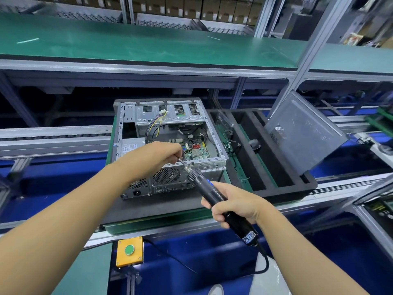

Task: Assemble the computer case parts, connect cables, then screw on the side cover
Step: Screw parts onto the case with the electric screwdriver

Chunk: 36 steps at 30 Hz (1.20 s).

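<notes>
An open computer case [170,116] lies on its side on a grey pallet, its motherboard [196,149] and loose yellow and black cables [156,124] exposed. My right hand [234,204] grips a black electric screwdriver [214,194] whose bit points up and left. My left hand [163,152] pinches the bit tip just above the case's near rim. The grey side cover [304,133] leans tilted against a black foam tray [274,167] to the right of the case.
A yellow box with a green button [129,251] is fixed to the near rail. The screwdriver's black cord [264,265] trails down by my right forearm. A green shelf [148,45] runs overhead. Conveyor rails [53,137] extend left and right.
</notes>
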Available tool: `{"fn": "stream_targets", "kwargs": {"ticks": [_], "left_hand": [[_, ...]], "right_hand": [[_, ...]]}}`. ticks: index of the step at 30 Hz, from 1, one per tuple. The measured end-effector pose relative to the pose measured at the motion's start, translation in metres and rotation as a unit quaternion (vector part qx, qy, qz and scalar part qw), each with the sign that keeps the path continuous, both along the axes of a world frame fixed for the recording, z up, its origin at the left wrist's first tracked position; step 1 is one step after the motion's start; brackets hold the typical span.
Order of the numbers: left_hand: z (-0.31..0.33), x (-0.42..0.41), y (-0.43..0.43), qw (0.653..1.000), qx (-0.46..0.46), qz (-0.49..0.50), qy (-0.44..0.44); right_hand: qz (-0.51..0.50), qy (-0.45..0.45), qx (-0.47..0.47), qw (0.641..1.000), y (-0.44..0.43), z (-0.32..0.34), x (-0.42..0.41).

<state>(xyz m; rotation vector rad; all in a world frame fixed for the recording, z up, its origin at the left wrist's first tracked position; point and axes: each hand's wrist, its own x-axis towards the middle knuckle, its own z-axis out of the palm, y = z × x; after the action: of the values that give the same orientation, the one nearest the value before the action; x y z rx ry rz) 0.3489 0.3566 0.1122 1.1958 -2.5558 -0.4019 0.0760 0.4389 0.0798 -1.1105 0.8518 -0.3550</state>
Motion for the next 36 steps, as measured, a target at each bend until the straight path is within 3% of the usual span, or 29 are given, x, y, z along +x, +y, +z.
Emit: {"fn": "stream_targets", "kwargs": {"ticks": [7,11,16,20,26,34,36], "left_hand": [[-0.006,0.0,0.002,0.974,0.132,0.02,0.181],[-0.012,0.006,0.004,0.922,0.245,0.023,0.298],[-0.019,0.003,0.007,0.821,0.361,0.028,0.442],[-0.023,0.006,0.005,0.793,0.396,0.018,0.462],[-0.02,0.011,0.002,0.794,0.413,0.019,0.446],[-0.008,0.019,-0.009,0.892,0.352,0.003,0.282],[-0.007,0.023,-0.012,0.902,0.354,-0.002,0.249]], "right_hand": [[-0.007,-0.015,-0.002,1.0,0.0,-0.003,0.002],[-0.006,-0.025,-0.01,1.0,0.0,0.0,0.002],[-0.001,-0.027,-0.014,1.0,-0.002,0.005,0.005],[0.01,-0.007,-0.021,1.0,-0.004,0.011,0.005],[0.015,0.03,-0.038,0.999,-0.006,0.018,0.005],[0.036,0.141,-0.144,0.979,-0.009,0.022,0.01],[0.049,0.176,-0.184,0.966,-0.01,0.024,0.012]]}}
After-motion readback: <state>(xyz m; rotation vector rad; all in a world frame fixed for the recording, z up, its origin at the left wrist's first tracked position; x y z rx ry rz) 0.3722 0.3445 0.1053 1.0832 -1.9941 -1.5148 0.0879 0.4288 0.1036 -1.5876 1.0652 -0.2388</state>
